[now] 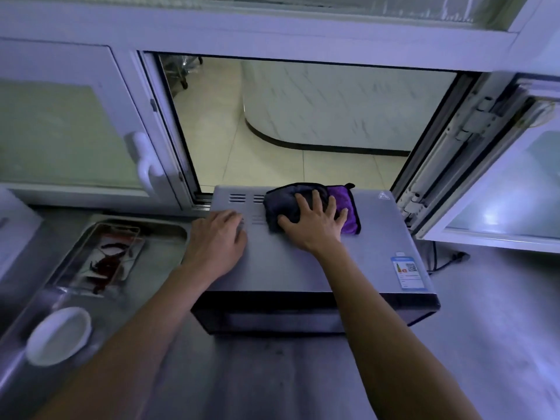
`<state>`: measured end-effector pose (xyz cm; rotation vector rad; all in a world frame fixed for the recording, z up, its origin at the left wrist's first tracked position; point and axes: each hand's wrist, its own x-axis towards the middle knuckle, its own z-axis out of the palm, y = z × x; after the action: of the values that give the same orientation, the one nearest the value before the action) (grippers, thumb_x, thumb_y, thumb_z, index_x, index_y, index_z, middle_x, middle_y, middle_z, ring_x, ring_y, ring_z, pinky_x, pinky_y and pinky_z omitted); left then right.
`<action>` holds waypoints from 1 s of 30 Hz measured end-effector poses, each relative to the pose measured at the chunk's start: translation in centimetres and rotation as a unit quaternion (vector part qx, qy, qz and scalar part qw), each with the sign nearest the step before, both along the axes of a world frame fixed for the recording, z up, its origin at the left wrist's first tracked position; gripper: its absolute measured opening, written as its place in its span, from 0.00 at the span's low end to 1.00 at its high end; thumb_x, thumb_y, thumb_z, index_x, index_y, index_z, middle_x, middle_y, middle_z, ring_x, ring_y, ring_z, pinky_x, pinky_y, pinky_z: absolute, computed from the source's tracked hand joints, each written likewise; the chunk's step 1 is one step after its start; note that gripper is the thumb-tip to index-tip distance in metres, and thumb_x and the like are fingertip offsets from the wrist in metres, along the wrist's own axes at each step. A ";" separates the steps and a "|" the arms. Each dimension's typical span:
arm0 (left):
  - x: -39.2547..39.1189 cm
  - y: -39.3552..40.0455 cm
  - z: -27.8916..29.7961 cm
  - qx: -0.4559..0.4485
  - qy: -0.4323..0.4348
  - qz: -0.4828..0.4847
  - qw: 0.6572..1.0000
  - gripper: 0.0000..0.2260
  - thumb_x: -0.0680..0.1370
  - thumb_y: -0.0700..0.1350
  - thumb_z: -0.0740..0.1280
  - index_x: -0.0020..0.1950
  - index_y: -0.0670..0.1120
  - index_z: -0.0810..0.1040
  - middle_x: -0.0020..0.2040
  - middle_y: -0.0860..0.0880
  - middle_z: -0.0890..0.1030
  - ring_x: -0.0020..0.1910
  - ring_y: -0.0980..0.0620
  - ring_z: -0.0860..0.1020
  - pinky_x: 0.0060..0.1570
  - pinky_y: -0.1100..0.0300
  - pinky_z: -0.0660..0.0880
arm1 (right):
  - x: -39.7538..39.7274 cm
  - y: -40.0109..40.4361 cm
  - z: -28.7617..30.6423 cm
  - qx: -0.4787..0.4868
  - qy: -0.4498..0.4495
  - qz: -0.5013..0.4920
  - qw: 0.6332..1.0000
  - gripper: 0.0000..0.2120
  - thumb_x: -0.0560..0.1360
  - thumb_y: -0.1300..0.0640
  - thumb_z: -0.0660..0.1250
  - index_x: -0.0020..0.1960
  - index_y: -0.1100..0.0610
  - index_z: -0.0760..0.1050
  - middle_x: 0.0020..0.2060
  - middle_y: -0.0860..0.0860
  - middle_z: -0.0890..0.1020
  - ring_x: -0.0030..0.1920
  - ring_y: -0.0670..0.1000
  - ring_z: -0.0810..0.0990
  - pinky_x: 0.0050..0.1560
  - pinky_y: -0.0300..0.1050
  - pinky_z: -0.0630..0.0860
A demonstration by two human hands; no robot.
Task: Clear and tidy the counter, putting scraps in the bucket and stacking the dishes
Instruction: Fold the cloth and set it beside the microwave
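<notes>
A grey microwave oven (372, 262) stands on the steel counter (485, 313) below an open serving window. A dark grey and purple cloth (280, 204) lies on its top near the back. My right hand (315, 222) presses flat on the cloth with fingers spread. My left hand (218, 241) rests palm down on the microwave's left top edge, holding nothing. Left of the microwave, a metal tray (133, 237) with red chilli scraps sits in a recess. A white oval dish (59, 336) lies nearer to me on the left.
The open window (303, 122) behind the microwave looks onto a tiled floor and a marble-patterned counter. A white window handle (145, 165) is at left. The opened window sash (491, 177) stands at right. A black cable (445, 262) runs behind the microwave's right side.
</notes>
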<state>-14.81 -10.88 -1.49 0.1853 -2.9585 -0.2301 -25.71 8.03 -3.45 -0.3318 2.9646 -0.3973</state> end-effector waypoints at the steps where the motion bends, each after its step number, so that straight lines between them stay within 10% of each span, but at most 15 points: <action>1: 0.6 -0.9 0.1 0.004 0.003 0.004 1.000 0.16 0.79 0.49 0.62 0.64 0.46 0.77 0.63 0.48 0.79 0.63 0.44 0.75 0.57 0.47 0.73 | 0.4 -1.2 0.0 0.000 -0.001 0.005 1.000 0.41 0.70 0.27 0.50 0.79 0.41 0.51 0.81 0.51 0.48 0.79 0.64 0.41 0.73 0.73 0.36; 15: 4.3 -8.1 -1.3 0.028 0.001 -0.018 0.999 0.16 0.81 0.52 0.58 0.66 0.50 0.76 0.67 0.54 0.75 0.66 0.50 0.71 0.61 0.50 0.70 | 3.0 -13.0 -0.2 0.003 0.007 0.045 0.999 0.41 0.68 0.25 0.49 0.78 0.39 0.52 0.81 0.50 0.50 0.79 0.64 0.43 0.72 0.73 0.37; 21: 4.0 -7.9 -0.1 0.027 0.013 -0.035 0.999 0.11 0.78 0.47 0.59 0.45 0.47 0.81 0.51 0.51 0.79 0.54 0.46 0.76 0.47 0.52 0.72 | 4.3 -11.3 -0.2 0.003 0.005 0.066 0.998 0.40 0.70 0.26 0.50 0.78 0.39 0.52 0.81 0.47 0.52 0.80 0.62 0.44 0.74 0.71 0.39; 30: 6.0 -2.8 0.4 0.058 0.020 -0.028 0.998 0.10 0.76 0.49 0.62 0.49 0.47 0.81 0.51 0.51 0.80 0.52 0.46 0.77 0.50 0.51 0.75 | 7.2 -2.9 0.0 0.000 0.002 0.060 0.998 0.40 0.69 0.25 0.49 0.78 0.38 0.52 0.81 0.45 0.52 0.80 0.60 0.44 0.75 0.69 0.40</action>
<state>-8.84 -13.69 -1.05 0.1105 -2.9155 -0.4080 -18.47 5.08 -3.43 -0.5069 2.9296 -0.3814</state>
